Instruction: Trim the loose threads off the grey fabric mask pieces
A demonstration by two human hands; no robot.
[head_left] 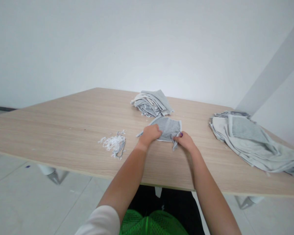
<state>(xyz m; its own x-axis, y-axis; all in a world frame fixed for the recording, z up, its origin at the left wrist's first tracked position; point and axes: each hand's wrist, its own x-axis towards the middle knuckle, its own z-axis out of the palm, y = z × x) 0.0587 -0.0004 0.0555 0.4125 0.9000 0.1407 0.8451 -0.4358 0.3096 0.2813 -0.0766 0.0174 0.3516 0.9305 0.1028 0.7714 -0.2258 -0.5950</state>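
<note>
- One gray cloth piece (168, 128) lies on pale wood table (63, 130), just beside folded gray cloth stack (152, 103).
- Left hand (149, 135): fingers closed on its left edge.
- Right hand (185, 142): fingers narrow, pinching its right edge.
- White scraps (114, 143) lie near left hand.

White wall (147, 42), pale tiled floor (71, 202)

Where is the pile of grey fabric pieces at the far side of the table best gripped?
Probably at its left end, coming from the left and above: the layers of the grey fabric pile fan out there, leaving loose edges for fingers to get under. Its near side is crowded by the grey cloth piece under the left hand and right hand.
</note>
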